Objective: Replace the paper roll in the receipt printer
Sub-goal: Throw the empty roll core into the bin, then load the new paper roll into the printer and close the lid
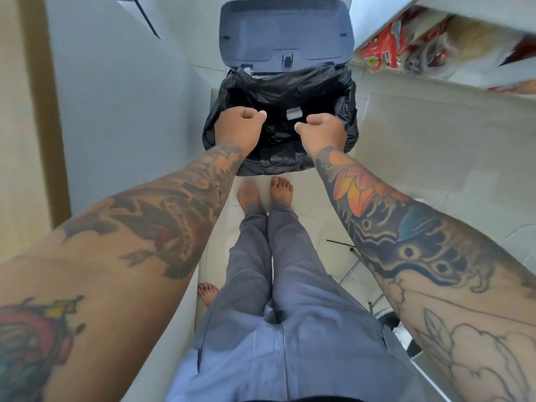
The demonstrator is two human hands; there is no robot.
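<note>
I am standing over a grey bin with its lid raised and a black liner bag draped over the rim. Both hands hover above the bin's mouth, a small gap between them. My left hand is curled into a loose fist with nothing visible in it. My right hand also has its fingers curled in and appears empty. A small pale grey piece shows inside the dark bag between the two hands; I cannot tell what it is. The receipt printer is out of view.
A white panel rises close on the left. Shelves with red packets stand at the upper right. My bare feet rest on pale floor tiles before the bin. Another person's foot is behind on the left. Thin metal legs stand on the right.
</note>
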